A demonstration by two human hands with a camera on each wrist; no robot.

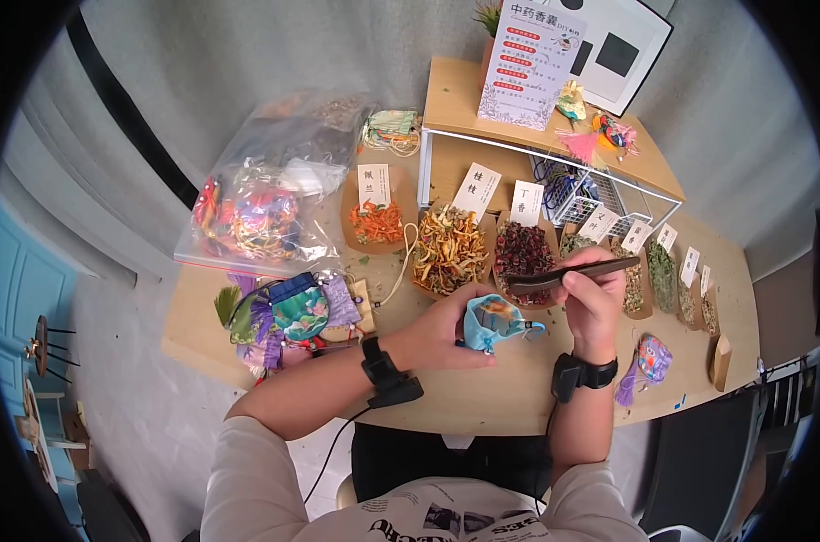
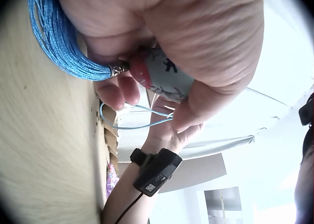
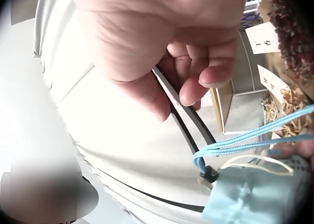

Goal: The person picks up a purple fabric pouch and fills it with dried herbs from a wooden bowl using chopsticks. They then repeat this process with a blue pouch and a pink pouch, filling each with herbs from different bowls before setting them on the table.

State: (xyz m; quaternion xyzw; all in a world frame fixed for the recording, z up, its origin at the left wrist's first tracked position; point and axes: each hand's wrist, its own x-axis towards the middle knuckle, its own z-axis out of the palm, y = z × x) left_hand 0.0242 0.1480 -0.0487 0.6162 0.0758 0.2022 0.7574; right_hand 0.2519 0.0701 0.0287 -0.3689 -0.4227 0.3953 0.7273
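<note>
My left hand [image 1: 437,336] grips a light blue drawstring pouch [image 1: 479,332] near the table's front edge. The mouth of the pouch faces up, and something orange-brown shows inside it. Below the hand, a blue tassel [image 2: 64,49] hangs from the pouch in the left wrist view. A blue cord with a dark bead [image 3: 210,173] loops from its neck. Just right of the pouch, my right hand [image 1: 595,305] pinches dark tweezers [image 1: 609,266] between thumb and fingers. Their tips point left, over the tray of dark red dried buds [image 1: 524,248].
Paper trays of orange dried pieces [image 1: 376,224], yellow-brown slices [image 1: 449,248] and green leaves [image 1: 663,275] line the table behind labels. Finished pouches [image 1: 299,305] pile up at left beside a clear plastic bag [image 1: 256,212]. A wooden shelf [image 1: 464,95] stands behind; a purple pouch [image 1: 654,358] lies at right.
</note>
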